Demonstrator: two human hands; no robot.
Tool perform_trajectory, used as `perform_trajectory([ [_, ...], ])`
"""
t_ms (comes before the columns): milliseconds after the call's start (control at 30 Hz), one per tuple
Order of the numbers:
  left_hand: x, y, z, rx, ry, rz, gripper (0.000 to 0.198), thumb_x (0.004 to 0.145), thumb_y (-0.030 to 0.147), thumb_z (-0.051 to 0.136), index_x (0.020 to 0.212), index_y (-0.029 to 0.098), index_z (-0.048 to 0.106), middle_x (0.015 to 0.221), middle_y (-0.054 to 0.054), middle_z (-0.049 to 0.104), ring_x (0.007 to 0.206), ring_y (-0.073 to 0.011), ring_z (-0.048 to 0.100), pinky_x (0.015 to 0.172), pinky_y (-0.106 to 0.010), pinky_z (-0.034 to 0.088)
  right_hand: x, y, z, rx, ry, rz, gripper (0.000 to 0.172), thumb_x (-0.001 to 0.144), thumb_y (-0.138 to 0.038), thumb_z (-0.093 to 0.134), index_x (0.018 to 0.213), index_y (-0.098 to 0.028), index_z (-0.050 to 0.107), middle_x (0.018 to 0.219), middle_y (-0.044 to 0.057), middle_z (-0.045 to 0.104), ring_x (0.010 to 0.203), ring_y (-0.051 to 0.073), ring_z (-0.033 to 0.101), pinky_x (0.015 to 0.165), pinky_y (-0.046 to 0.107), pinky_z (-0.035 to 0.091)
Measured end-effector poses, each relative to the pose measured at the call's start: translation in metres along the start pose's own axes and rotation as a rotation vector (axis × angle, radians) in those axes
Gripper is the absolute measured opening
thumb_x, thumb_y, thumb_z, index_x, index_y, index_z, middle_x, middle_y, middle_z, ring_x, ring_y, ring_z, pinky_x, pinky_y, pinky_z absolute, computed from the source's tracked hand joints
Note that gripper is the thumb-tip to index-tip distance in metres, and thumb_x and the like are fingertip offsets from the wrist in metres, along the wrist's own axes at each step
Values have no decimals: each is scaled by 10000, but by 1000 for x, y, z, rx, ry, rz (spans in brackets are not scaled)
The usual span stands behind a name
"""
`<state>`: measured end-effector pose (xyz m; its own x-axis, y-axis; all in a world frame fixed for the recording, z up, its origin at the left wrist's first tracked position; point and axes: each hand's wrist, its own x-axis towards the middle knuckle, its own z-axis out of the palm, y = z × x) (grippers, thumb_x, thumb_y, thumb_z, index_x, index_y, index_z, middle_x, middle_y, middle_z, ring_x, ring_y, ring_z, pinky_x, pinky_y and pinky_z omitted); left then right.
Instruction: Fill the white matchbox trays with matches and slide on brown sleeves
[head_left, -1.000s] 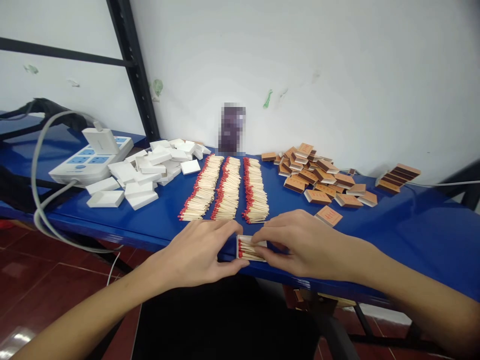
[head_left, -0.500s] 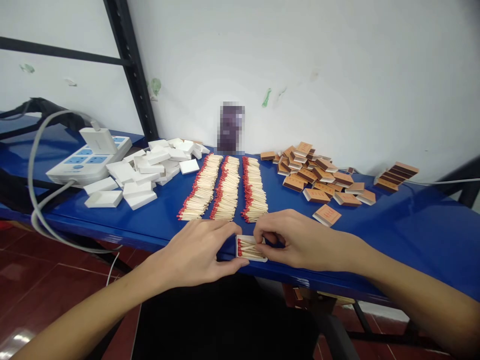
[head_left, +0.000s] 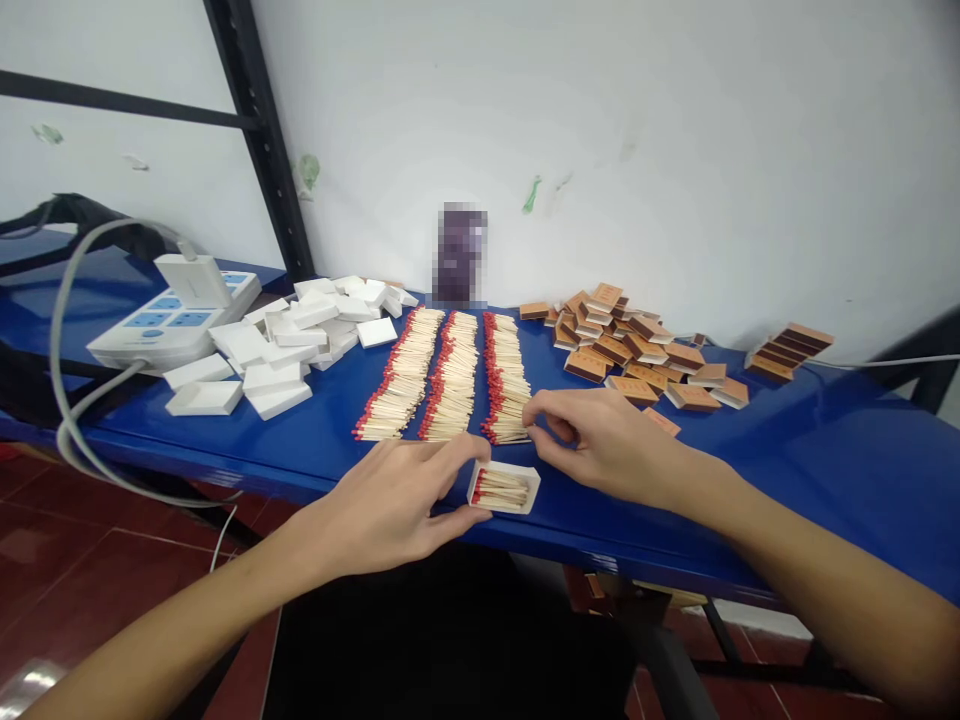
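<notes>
My left hand (head_left: 409, 490) grips the left end of a small white matchbox tray (head_left: 533, 490) between thumb and fingers, at the table's front edge. Inside the tray lie several red-headed matches (head_left: 502, 490), heads to the left. My right hand (head_left: 600, 430) is up at the near end of the rightmost row of matches (head_left: 506, 370), with thumb and index fingertip closed around the plain match ends there. Two more rows, the middle row (head_left: 452, 370) and the left row (head_left: 405, 370), run beside it.
White trays (head_left: 277, 345) are heaped at left, beside a power strip (head_left: 172, 320) with a charger and cable. Orange-brown matchboxes (head_left: 622, 345) pile up at right, with a leaning stack (head_left: 791, 350) farther over. A blurred dark object (head_left: 460, 255) stands against the wall.
My right hand has left the tray and moved up to the near end of the rightmost match row. The tray, still in my left hand, is now slightly tilted.
</notes>
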<state>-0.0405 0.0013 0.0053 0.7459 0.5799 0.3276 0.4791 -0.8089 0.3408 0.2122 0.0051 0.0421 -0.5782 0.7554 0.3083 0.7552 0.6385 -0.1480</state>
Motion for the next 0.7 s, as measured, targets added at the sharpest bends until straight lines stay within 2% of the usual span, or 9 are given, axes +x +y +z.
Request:
perform_trajectory([
  [233,2,1,-3,29,-37,-13,321,904,394,631,1137,234,476,732,64,501,587,-134,511,564,-235,342,-3,4,7,22,-160,-1,166,890,-163,528,998,-176,654,617,-28,557,524,113,462,553,237,296],
  [367,3,2,-4,48,-53,-18,322,887,464,633,1069,221,528,719,54,512,580,-141,512,558,-245,333,-3,6,9,32,-163,-15,176,897,-157,522,974,-163,680,655,-5,605,553,118,494,572,238,320],
  [533,3,2,-2,62,-56,-20,327,877,473,632,1065,217,555,722,41,536,605,-154,537,573,-255,346,-2,8,10,69,-154,5,176,904,-179,535,969,-168,698,660,-6,611,537,105,468,575,236,324],
  [700,2,3,-1,85,-55,-22,335,869,477,639,1070,221,560,733,36,544,619,-162,547,579,-262,348,-3,9,9,135,-235,96,124,910,-252,562,860,-194,659,611,-38,549,524,91,425,546,229,300],
])
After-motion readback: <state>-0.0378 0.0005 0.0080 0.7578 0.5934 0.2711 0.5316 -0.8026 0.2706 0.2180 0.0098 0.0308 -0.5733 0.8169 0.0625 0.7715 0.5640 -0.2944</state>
